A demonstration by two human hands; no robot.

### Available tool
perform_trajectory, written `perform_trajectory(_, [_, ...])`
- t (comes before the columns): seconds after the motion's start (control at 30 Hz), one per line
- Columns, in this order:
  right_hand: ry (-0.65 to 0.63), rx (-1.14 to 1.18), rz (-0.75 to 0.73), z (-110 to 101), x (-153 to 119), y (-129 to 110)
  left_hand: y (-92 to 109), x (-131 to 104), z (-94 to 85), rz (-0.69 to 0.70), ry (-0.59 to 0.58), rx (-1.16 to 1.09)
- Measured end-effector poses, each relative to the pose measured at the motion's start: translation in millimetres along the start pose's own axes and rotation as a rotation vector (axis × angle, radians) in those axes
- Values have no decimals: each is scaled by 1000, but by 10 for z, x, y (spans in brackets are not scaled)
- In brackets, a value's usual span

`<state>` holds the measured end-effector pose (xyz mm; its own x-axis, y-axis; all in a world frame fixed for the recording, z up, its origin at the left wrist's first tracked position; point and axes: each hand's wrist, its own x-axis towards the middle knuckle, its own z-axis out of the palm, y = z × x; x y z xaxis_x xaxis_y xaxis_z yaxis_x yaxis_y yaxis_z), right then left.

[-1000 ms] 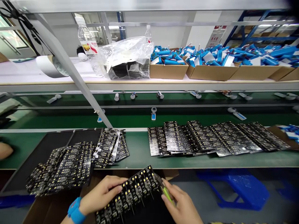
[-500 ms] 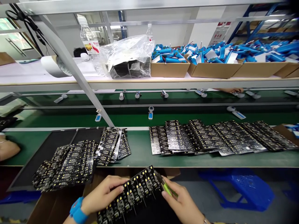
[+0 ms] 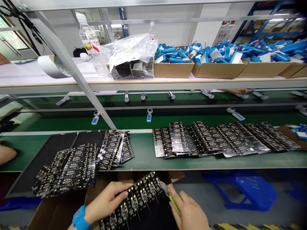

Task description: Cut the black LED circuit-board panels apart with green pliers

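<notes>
Tilted over the open box, a black circuit board panel (image 3: 135,199) with rows of small yellow-white pads is gripped along its upper left edge by my left hand (image 3: 109,201), thumb on top. A blue band circles that wrist. My right hand (image 3: 189,209) is closed around cutting pliers (image 3: 173,201) with green handles. The metal jaws touch or nearly touch the panel's right end; whether they bite into it I cannot tell. Piles of like panels (image 3: 76,166) lie on a black tray (image 3: 35,159) at the left. More panels (image 3: 223,139) overlap in a row along the bench on the right.
A cardboard box (image 3: 57,204) stands below the bench edge. Behind runs a green conveyor (image 3: 124,119) carrying small white parts. Boxes of blue battery packs (image 3: 175,68) fill the shelf above. A blue stool (image 3: 249,190) stands at right; another person's arm (image 3: 7,154) shows at left.
My right hand has turned, and the pliers now show a broader side of their jaws at the panel's end. The white parts on the conveyor have shifted. My left hand stays on the panel.
</notes>
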<state>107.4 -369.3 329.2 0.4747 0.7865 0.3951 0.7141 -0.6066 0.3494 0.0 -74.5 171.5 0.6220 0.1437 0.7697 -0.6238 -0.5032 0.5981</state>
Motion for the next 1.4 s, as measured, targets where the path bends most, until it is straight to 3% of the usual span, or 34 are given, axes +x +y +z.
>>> perform_trajectory(0.1, [26,-72,33,20,-23,-11,8,1,-7,-6,-12,-19])
perform_trajectory(0.23, [-141,310,-35,20,-41,78,-41,-34,16,-53,7,-31])
perform_trajectory(0.4, [31,-21,40,108,-102,131,-16,-20,27,-31,-25,-94])
perform_trajectory(0.57, [-211,355,-19,125,-150,194,20,-25,11,-74,-25,-159])
perform_trajectory(0.73, [1,-220,116,370,-170,255,-84,-48,68,-155,-11,-313])
perform_trajectory(0.87, [53,-102,185,434,7,307,-337,-123,57,-230,53,-487])
perform_trajectory(1.0, [81,82,174,342,198,219,-587,-231,-60,-296,344,-513])
perform_trajectory(1.1, [114,238,85,234,277,2,-598,-301,-166,-275,500,-494])
perform_trajectory(1.27, [133,401,-111,-165,281,-359,-390,-401,-283,-156,381,-177])
perform_trajectory(1.4, [117,277,-214,-433,219,-440,-284,-450,-308,-99,360,20])
